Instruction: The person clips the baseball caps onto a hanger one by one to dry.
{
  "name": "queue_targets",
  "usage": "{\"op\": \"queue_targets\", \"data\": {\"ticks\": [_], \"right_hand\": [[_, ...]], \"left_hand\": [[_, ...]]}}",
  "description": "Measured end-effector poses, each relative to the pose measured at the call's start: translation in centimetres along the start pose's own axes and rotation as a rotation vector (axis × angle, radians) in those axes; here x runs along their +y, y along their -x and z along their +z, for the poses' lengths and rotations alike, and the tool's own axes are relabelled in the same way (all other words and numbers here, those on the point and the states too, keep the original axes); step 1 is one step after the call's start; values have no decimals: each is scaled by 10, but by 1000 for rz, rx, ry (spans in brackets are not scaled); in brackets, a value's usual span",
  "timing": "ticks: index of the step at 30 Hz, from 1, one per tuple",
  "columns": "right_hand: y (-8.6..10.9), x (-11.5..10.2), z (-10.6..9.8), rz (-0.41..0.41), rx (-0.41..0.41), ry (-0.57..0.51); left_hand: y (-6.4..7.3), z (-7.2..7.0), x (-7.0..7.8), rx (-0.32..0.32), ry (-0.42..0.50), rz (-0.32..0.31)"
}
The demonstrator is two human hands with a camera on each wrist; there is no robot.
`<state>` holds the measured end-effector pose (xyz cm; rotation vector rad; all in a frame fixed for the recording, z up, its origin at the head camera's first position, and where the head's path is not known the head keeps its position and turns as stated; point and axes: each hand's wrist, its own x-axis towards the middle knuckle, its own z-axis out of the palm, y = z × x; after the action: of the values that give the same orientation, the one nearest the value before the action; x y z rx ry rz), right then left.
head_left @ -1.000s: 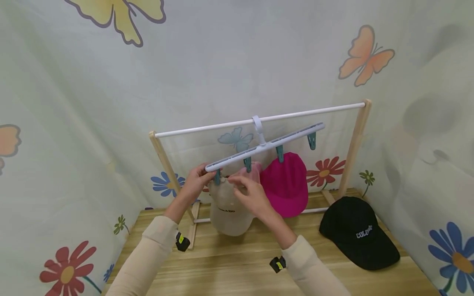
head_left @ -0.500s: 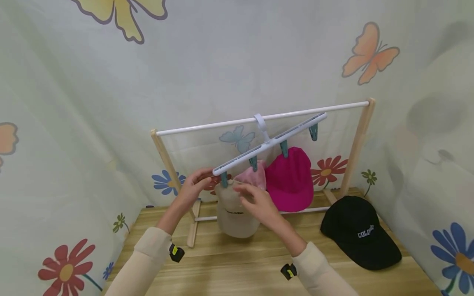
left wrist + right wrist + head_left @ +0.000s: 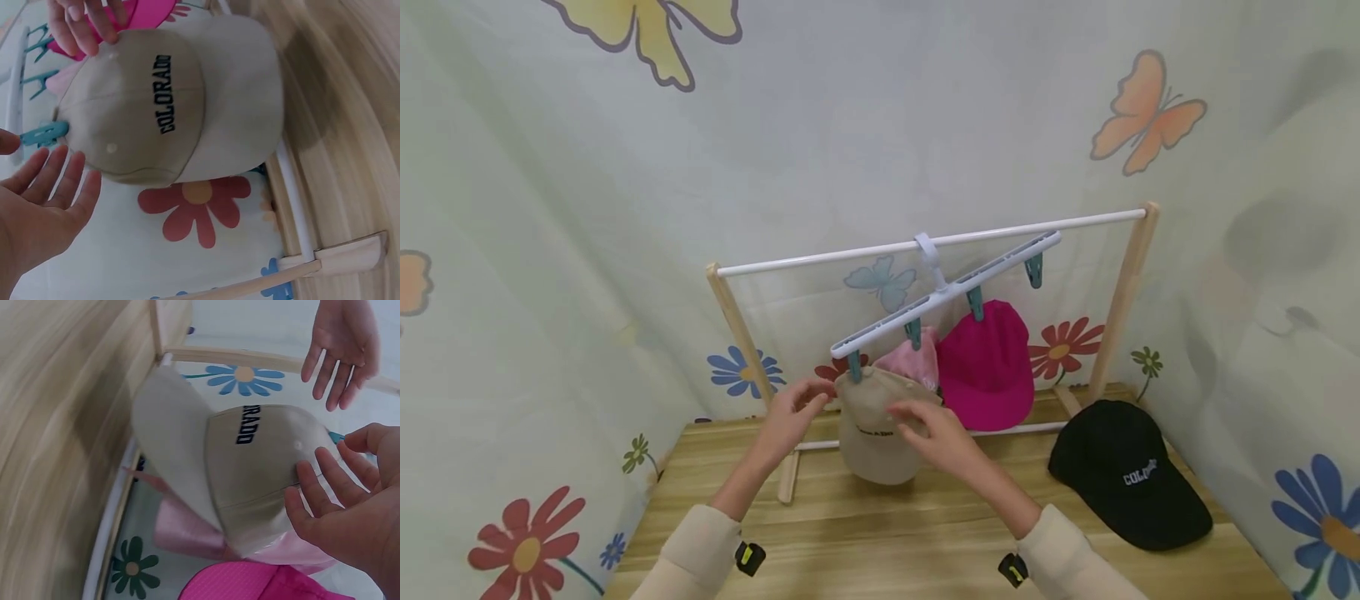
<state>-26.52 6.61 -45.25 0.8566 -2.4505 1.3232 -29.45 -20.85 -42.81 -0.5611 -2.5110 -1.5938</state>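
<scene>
A beige baseball cap (image 3: 880, 421) lettered "COLORADO" hangs brim down from the leftmost teal clip (image 3: 854, 365) of a white hanger (image 3: 944, 294). The left wrist view shows that clip (image 3: 45, 133) biting the cap's edge. To the left of the cap is my left hand (image 3: 796, 419), fingers spread and holding nothing. My right hand (image 3: 934, 432) is at the cap's other side, fingers loosely bent. Its fingertips (image 3: 305, 472) overlap the crown in the right wrist view; whether they touch it I cannot tell.
A light pink cap (image 3: 916, 358) and a magenta cap (image 3: 988, 367) hang from the middle clips. The rightmost clip (image 3: 1034, 271) holds nothing. A wooden rack with a white rod (image 3: 1037, 228) carries the hanger. A black cap (image 3: 1127, 475) lies on the table's right.
My left hand has come off the clip and dropped down and left. The right hand has drawn away to the right. The hanger has swung slightly, its left end shifting right.
</scene>
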Motion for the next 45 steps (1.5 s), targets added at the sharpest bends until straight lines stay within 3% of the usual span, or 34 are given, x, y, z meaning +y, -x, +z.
{"op": "queue_targets", "data": {"ticks": [11, 22, 34, 45], "right_hand": [[16, 15, -1, 15, -32, 16], [32, 37, -7, 35, -7, 78], [52, 60, -28, 74, 45, 143], [64, 73, -47, 135, 21, 172]], "left_hand": [[20, 30, -4, -77, -75, 35], [26, 55, -12, -134, -88, 96], [26, 90, -15, -211, 4, 85], [25, 126, -13, -256, 67, 85]]}}
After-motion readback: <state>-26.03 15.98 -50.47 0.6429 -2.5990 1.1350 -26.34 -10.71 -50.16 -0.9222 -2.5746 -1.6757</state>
